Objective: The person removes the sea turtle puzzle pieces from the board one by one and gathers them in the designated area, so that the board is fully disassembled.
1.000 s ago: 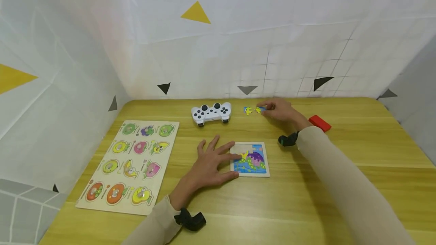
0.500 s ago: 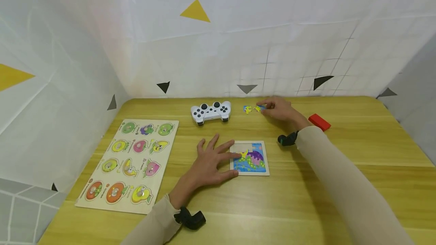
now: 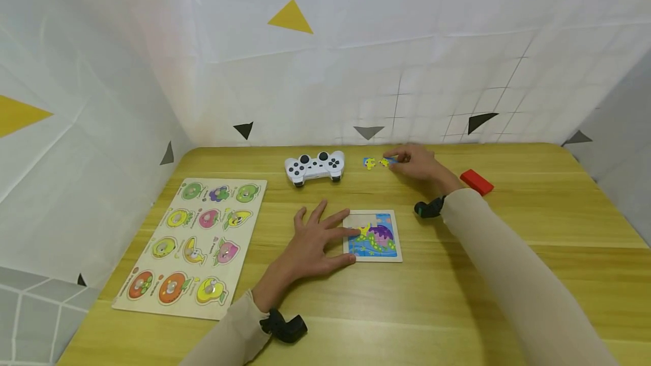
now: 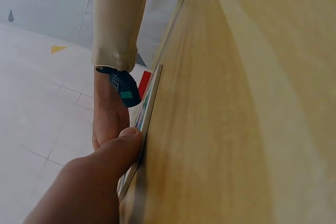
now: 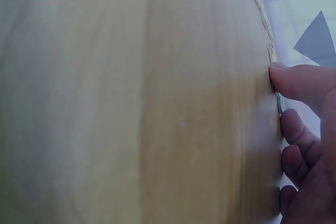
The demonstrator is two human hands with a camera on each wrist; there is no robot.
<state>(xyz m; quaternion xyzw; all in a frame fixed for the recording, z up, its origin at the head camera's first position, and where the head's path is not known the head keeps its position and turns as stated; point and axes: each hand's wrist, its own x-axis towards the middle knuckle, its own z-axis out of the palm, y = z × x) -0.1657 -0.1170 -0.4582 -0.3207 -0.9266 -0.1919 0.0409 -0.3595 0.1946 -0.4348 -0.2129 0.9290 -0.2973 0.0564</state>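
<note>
One yellow-and-blue jigsaw piece (image 3: 383, 162) lies in the upper middle of the frame, and I see the right hand (image 3: 419, 164) pinching it between thumb and finger; a second jigsaw piece (image 3: 369, 163) sits just to its left. The left hand (image 3: 316, 242) is spread wide — touching the left side of the framed jigsaw (image 3: 399, 239), just right of centre. A white game controller (image 3: 315, 169) rests at upper centre, a red block (image 3: 477, 182) at right, a fruit peg board (image 3: 195, 234) at lower left.
</note>
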